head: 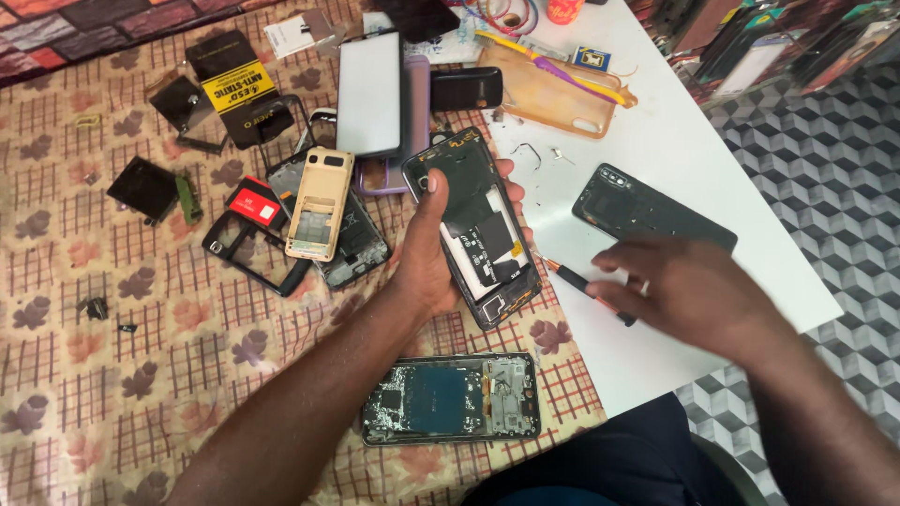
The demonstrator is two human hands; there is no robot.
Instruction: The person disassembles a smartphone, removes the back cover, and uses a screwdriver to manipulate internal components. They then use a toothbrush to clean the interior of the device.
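My left hand [427, 253] grips an opened black smartphone [478, 225] with its back removed, the inner boards showing, held tilted above the patterned cloth. My right hand [684, 290] hovers over the white table, fingers spread, just above a small screwdriver with an orange band [572, 277]. Whether the fingers touch the screwdriver I cannot tell. The phone's black back cover [652, 214] lies on the white table beyond my right hand.
Another opened phone [452, 398] lies near the cloth's front edge. A gold keypad-phone frame [319, 201], black frames, a white phone [369, 94], a tan phone case [548, 94] and small screws are scattered across the cloth [141, 375] and white table [675, 141].
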